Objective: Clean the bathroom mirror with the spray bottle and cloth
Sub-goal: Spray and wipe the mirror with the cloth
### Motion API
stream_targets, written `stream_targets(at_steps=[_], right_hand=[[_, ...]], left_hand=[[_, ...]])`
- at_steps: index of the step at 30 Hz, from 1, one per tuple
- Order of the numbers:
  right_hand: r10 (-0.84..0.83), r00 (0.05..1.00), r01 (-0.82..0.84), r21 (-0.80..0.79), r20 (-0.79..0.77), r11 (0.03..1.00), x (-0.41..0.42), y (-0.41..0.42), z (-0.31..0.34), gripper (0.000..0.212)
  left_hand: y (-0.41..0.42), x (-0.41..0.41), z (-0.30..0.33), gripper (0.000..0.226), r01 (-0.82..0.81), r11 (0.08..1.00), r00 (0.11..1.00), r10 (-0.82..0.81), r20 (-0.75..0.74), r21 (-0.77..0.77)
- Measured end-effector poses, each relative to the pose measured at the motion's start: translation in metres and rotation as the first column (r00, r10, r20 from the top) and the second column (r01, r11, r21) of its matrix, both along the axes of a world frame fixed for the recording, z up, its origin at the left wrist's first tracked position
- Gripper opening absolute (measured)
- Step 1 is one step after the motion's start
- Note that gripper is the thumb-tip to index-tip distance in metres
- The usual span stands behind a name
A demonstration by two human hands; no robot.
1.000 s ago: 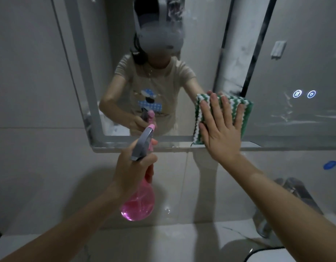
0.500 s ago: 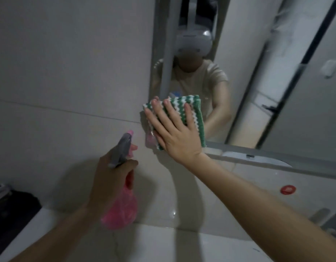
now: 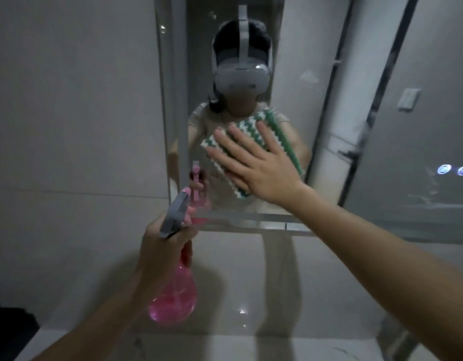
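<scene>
Right hand: the right hand (image 3: 261, 168) is lying flat with fingers straight and spread, pressing the cloth against the glass.
Cloth: the green-and-white zigzag cloth (image 3: 254, 131) is sitting folded between the palm and the mirror (image 3: 381, 126), near the mirror's left edge and just above its bottom edge; its upper corner is tilting toward the right.
Left hand: the left hand (image 3: 164, 246) is curling its fingers round the neck of the spray bottle, below the mirror's lower left corner.
Spray bottle: the pink translucent spray bottle (image 3: 173, 300) is hanging from that grip with its grey trigger head (image 3: 174, 214) pointing up toward the glass; the round body is hovering above the rear edge of the counter (image 3: 225, 345).
Mirror: the glass is reflecting the person wearing a white headset (image 3: 241, 74) and the bottle's reflection.
Frame: a pale ledge (image 3: 251, 221) is running along the mirror's bottom edge.
Wall: grey tiles (image 3: 69, 113) are lying to the left of the mirror.
</scene>
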State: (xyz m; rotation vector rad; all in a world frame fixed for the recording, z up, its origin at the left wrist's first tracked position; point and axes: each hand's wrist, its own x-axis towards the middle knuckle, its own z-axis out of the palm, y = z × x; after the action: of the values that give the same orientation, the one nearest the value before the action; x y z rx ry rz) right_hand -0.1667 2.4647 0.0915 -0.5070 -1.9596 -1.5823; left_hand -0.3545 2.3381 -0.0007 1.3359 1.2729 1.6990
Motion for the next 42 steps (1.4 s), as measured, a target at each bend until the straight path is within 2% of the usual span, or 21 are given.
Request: stream_targets(at_steps=[2,4,8,17,20,24,30,33,37,40,42], right_hand=[[-0.033,0.999,0.034,0.036,-0.039,0.999,0.032,0.000,0.018,0.047],[-0.072,0.993,0.077,0.056,-0.096,0.995,0.062,0.001,0.026,0.048],[-0.140,0.962,0.149,0.023,-0.234,0.989,0.098,0.000,0.012,0.054],[-0.150,0.872,0.130,-0.074,-0.467,0.989,0.063,0.004,-0.020,0.059],[-0.131,0.909,0.108,-0.078,-0.396,0.991,0.024,0.001,-0.034,0.057],[-0.068,0.966,0.053,-0.065,-0.251,0.996,-0.040,-0.005,-0.065,0.050],[-0.056,0.998,0.055,-0.102,-0.006,0.993,-0.113,-0.011,-0.124,0.057],[-0.060,0.994,0.071,-0.113,0.095,0.991,-0.115,-0.009,-0.125,0.065],[0.009,0.971,0.021,-0.121,0.237,0.992,-0.094,-0.006,-0.107,0.057],[-0.001,0.967,0.029,-0.105,0.257,0.994,-0.073,-0.006,-0.093,0.051],[-0.013,0.972,0.037,-0.100,0.234,0.994,-0.052,-0.006,-0.081,0.048]], left_hand=[[0.003,0.015,0.005,0.029,0.024,1.000,0.998,-0.024,0.054,-0.006],[0.004,0.030,0.008,0.023,0.055,0.998,0.996,-0.055,0.069,0.002],[0.004,0.049,0.000,0.021,0.082,0.996,0.994,-0.081,0.070,-0.017],[0.000,0.031,-0.016,0.026,0.067,0.998,0.997,-0.067,0.038,-0.004],[0.000,0.015,-0.022,0.013,0.026,0.999,0.998,-0.027,0.062,0.025],[-0.005,-0.012,-0.034,0.027,-0.062,0.997,0.998,0.062,0.012,0.044],[-0.014,-0.059,-0.054,0.016,-0.179,0.984,0.981,0.179,0.078,-0.006],[-0.023,-0.068,-0.057,0.014,-0.174,0.984,0.983,0.175,0.052,-0.028],[-0.028,-0.062,-0.054,0.005,-0.124,0.992,0.990,0.124,0.067,-0.004],[-0.023,-0.048,-0.053,0.017,-0.102,0.995,0.981,0.103,0.164,-0.019],[-0.019,-0.033,-0.051,0.014,-0.094,0.995,0.974,0.097,0.204,-0.024]])
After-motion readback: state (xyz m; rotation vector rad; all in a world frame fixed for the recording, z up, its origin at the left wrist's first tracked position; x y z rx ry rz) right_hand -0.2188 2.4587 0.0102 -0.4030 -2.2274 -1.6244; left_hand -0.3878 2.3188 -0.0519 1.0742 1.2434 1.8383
